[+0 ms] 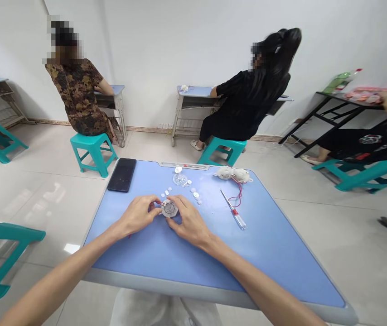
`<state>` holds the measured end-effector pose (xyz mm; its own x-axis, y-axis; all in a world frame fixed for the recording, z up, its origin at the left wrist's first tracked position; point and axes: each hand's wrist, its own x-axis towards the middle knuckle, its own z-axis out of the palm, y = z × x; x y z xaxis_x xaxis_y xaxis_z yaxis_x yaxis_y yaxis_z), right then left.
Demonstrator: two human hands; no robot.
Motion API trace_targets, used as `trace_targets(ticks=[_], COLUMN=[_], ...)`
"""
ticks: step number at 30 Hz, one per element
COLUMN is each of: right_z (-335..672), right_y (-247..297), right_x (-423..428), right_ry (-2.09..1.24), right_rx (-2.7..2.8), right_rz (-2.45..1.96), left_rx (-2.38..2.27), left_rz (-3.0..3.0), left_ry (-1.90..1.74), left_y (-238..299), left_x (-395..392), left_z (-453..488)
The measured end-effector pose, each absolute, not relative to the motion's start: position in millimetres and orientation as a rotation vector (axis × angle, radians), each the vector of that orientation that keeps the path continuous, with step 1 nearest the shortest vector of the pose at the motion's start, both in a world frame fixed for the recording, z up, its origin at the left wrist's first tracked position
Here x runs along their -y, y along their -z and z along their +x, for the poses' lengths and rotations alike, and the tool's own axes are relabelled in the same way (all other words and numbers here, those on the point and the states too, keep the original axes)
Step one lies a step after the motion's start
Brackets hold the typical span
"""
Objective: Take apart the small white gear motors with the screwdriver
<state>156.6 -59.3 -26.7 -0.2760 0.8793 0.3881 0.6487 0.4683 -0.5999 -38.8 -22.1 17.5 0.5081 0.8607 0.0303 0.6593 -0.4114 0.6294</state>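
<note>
On the blue desk (264,244) both my hands meet around a small round white plastic housing (169,208). My left hand (139,214) pinches its left side with curled fingers. From the right, my right hand (188,221) grips the housing, fingers wrapped round it. A thin red wire shows by my left fingers. Just beyond lie several small white gear parts (195,194) and a clear round cover (180,179).
A black phone (122,174) lies at the desk's far left corner. A red-handled screwdriver (233,209) and two white motor units with red wire (233,174) lie to the right. Teal stools (93,151) and other people at desks sit further back.
</note>
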Motion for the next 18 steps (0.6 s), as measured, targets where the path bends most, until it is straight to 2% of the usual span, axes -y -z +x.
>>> trace_targets(ticks=[18], right_z=[163.1], right_y=[7.8], right_x=[43.8], right_ry=[-0.374], right_rx=[2.048], right_rz=[-1.29], left_rx=[-1.315], left_rz=[2.19], left_ry=[-0.647], left_y=[-25.9], left_x=[8.3], left_z=[-35.7])
